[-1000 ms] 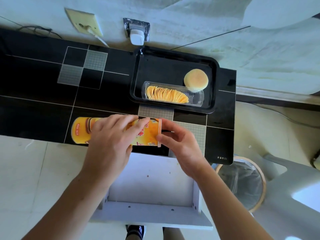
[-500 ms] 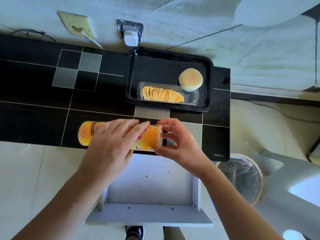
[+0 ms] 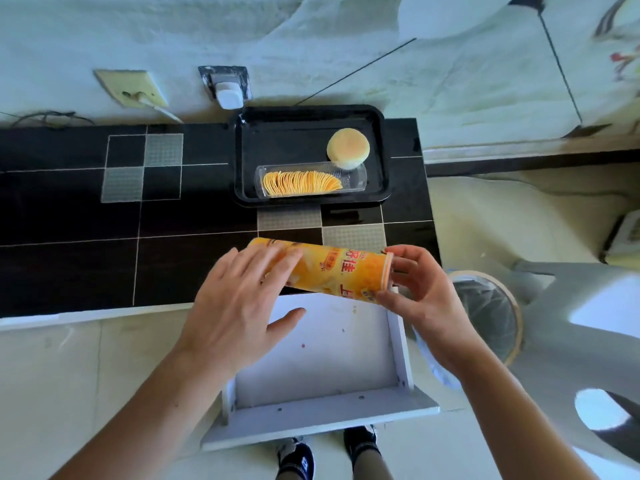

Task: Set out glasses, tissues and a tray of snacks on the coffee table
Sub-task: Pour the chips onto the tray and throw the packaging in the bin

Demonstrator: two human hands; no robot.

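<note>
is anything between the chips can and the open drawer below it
Nothing visible. The can lies on its side at the table's near edge, left hand over its body, right hand at its lid end. The drawer just below shows only bare white floor.

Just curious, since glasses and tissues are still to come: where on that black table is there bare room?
The whole stretch of table left of the tray is bare. The right end is crowded: tray, and both hands holding the chip can at the near edge.
</note>
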